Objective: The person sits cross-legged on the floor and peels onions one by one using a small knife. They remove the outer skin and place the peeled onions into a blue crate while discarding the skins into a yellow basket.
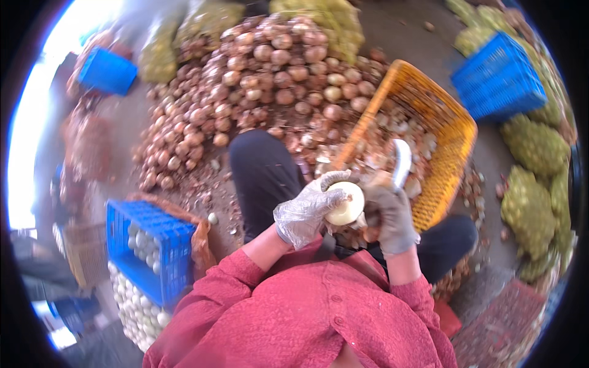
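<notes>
My left hand (306, 211), in a thin see-through glove, grips a pale peeled onion (346, 204) with the thumb across its face. Just right of it, my right hand (391, 214) wears a greyish glove and is closed around the handle of a knife with a curved blade (402, 161); the blade points up and away from me. Loose skin hangs under the onion, near the right fingers. Beyond both hands, a yellow plastic crate (444, 184) lies tilted with onion skins (400, 124) in it. The knife's handle is mostly hidden by the right fingers.
A large heap of unpeeled onions (280, 69) spreads ahead. At left, a blue crate (177, 257) stands by peeled onions (133, 303). Another blue crate (499, 80) and filled mesh sacks (529, 211) are at right. A blue bucket (108, 71) stands far left.
</notes>
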Demonstrator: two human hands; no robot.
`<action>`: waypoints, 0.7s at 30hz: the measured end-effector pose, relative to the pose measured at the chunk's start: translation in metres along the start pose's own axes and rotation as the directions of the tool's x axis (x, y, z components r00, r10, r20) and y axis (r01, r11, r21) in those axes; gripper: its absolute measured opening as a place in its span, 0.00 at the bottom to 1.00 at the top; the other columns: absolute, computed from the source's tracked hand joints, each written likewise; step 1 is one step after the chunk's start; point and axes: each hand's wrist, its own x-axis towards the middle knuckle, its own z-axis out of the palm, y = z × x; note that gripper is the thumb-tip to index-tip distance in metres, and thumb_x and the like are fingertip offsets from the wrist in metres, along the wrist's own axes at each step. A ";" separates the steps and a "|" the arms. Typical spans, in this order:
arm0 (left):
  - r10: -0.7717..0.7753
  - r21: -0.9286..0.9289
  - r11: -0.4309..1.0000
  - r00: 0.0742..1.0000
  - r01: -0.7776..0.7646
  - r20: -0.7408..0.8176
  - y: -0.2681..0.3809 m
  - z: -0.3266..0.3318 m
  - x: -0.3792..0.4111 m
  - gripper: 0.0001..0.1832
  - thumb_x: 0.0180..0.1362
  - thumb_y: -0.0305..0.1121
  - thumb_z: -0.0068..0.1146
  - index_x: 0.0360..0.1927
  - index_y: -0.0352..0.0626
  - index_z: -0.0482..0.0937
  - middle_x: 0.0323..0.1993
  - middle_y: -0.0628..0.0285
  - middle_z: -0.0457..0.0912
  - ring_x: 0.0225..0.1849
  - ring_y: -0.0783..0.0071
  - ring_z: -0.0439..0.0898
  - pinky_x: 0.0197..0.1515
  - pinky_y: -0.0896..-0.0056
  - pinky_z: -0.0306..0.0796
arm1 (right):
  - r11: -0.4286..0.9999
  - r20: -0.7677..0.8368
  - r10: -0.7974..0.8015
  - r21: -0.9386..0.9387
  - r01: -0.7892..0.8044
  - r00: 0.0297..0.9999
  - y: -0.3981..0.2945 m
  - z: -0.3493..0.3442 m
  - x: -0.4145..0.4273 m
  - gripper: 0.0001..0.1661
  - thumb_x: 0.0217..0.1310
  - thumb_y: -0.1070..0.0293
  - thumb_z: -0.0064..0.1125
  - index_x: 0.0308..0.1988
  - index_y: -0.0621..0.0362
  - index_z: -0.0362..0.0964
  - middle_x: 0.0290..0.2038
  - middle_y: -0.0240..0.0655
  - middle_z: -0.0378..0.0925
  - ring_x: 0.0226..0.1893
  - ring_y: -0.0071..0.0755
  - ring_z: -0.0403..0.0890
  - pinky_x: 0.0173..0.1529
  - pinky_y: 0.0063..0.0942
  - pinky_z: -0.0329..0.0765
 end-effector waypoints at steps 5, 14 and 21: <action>0.797 0.955 0.275 0.581 -0.110 -0.163 0.034 -0.051 -0.110 0.36 0.66 0.56 0.58 0.66 0.39 0.68 0.51 0.49 0.82 0.46 0.59 0.85 0.41 0.67 0.84 | 0.988 0.321 -0.150 0.024 0.150 0.935 -0.037 0.024 0.003 0.17 0.68 0.60 0.60 0.47 0.63 0.73 0.21 0.26 0.69 0.11 0.21 0.63 0.13 0.19 0.57; 0.840 0.828 0.538 0.011 -0.157 -0.543 0.037 -0.311 -0.273 0.31 0.68 0.41 0.59 0.71 0.44 0.64 0.57 0.49 0.76 0.49 0.61 0.80 0.36 0.66 0.82 | 0.860 -0.203 0.094 -0.477 -0.182 0.975 -0.032 -0.003 0.076 0.17 0.68 0.58 0.63 0.49 0.56 0.75 0.29 0.28 0.79 0.20 0.19 0.75 0.23 0.18 0.69; 0.648 0.737 0.665 0.398 0.120 -0.650 0.137 -0.376 -0.039 0.41 0.58 0.44 0.70 0.70 0.36 0.65 0.58 0.42 0.77 0.57 0.50 0.78 0.57 0.57 0.75 | 0.625 -0.493 0.140 -0.629 -0.463 0.859 0.045 -0.191 0.098 0.10 0.69 0.64 0.62 0.47 0.53 0.73 0.32 0.24 0.77 0.24 0.19 0.74 0.24 0.22 0.71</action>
